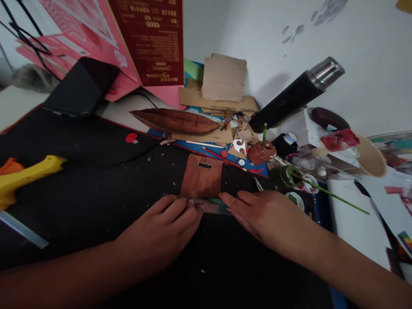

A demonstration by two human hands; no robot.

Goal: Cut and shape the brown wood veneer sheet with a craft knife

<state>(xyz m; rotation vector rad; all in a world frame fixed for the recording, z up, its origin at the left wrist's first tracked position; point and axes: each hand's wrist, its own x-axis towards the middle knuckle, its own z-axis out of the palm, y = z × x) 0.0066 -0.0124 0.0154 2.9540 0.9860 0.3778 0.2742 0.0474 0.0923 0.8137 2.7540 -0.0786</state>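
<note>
A brown painted piece point(201, 177) with a small rectangular slot lies flat on the black mat point(135, 193). Across its near edge runs a dark, see-through ruler-like strip point(214, 208). My left hand point(165, 227) presses its bent fingertips on the strip's left part. At the strip's right end is my right hand point(257, 212), its fingers closed around a small greenish thing that lies along the strip and is mostly hidden.
Behind lie a brown boat-shaped piece point(175, 121), a red pencil point(223, 159) and cardboard point(224, 77). Paint jars point(261, 152) and a leaning black flask point(291, 98) stand right. A yellow glue gun point(28, 176) lies left, a phone-like black object point(82, 86) behind it.
</note>
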